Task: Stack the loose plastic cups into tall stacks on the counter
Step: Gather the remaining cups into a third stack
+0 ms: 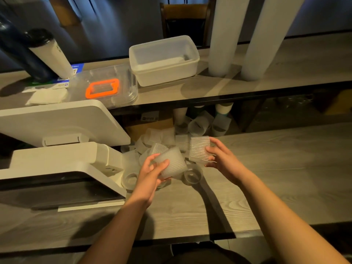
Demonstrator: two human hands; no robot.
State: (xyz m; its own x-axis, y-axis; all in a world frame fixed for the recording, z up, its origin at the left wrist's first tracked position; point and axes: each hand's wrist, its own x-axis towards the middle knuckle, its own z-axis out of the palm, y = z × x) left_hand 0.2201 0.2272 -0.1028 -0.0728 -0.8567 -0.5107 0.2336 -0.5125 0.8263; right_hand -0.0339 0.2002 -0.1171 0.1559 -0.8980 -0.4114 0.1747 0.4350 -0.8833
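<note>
My left hand point(152, 173) grips a frosted ribbed plastic cup point(172, 164), held on its side above the wooden counter point(266, 178). My right hand point(221, 159) holds a short stack of ribbed cups point(199, 150) just to the right of it. The two are close together but apart. Under and behind my hands lies a pile of loose clear cups point(162, 138), some on their sides, such as one point(192, 176) and another point(130, 180). Two tall white cup stacks point(226, 35) point(266, 39) stand on the upper shelf.
A white point-of-sale terminal point(57, 149) fills the left of the counter. On the upper shelf point(304, 60) sit a white tub point(163, 60), a clear lid with an orange handle point(102, 88), napkins point(47, 96) and a dark-lidded tumbler point(47, 52). More cups point(202, 122) lie under the shelf.
</note>
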